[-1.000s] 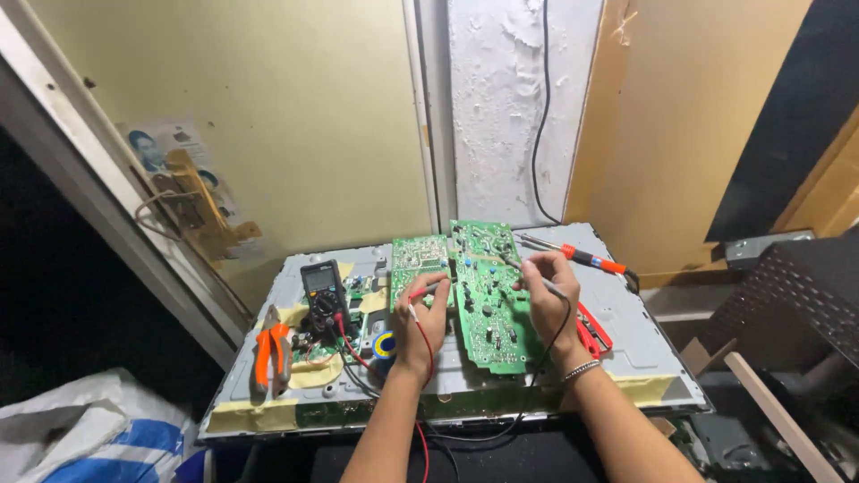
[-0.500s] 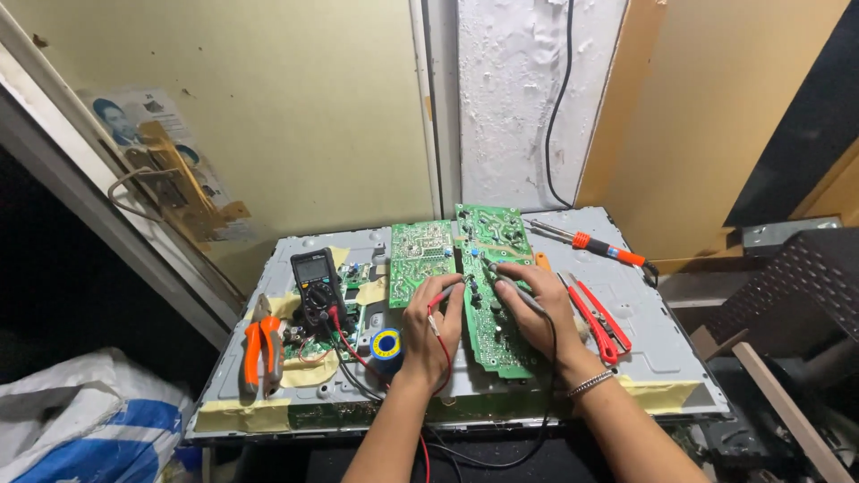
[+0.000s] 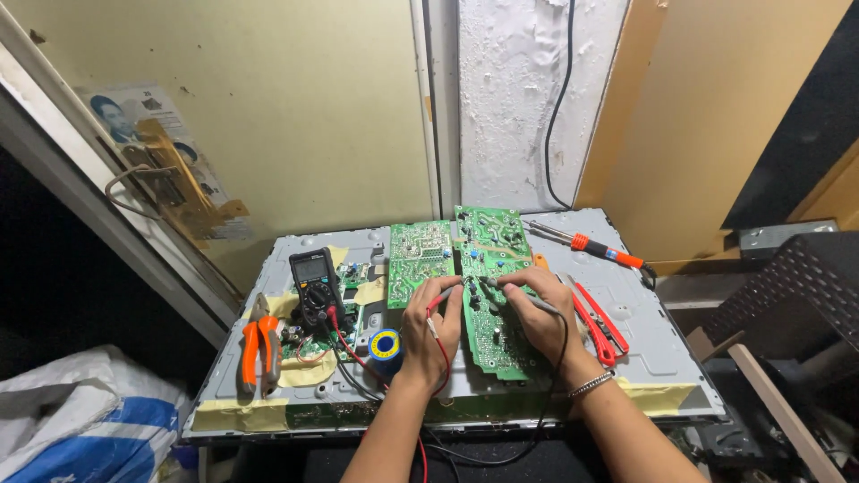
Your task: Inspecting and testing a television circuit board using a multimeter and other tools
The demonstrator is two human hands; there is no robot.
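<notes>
Two green circuit boards lie side by side on a grey metal panel (image 3: 662, 340): a large one (image 3: 490, 268) and a smaller one (image 3: 419, 255) to its left. My left hand (image 3: 431, 329) grips a red test probe, its tip touching the large board's left edge. My right hand (image 3: 537, 313) grips a black test probe, its tip on the same board close by. Red and black leads run back to a black multimeter (image 3: 313, 279) on the panel's left side.
Orange-handled pliers (image 3: 258, 344) lie at the panel's left edge, a solder reel (image 3: 386, 344) sits beside my left wrist. A red-handled tool (image 3: 601, 322) lies right of my right hand; an orange-handled soldering iron (image 3: 586, 243) lies behind it. A white sack (image 3: 80, 420) sits at lower left.
Both hands have drawn together at the large board's left-middle area, and the two probe tips now sit closer to each other. The view has shifted slightly.
</notes>
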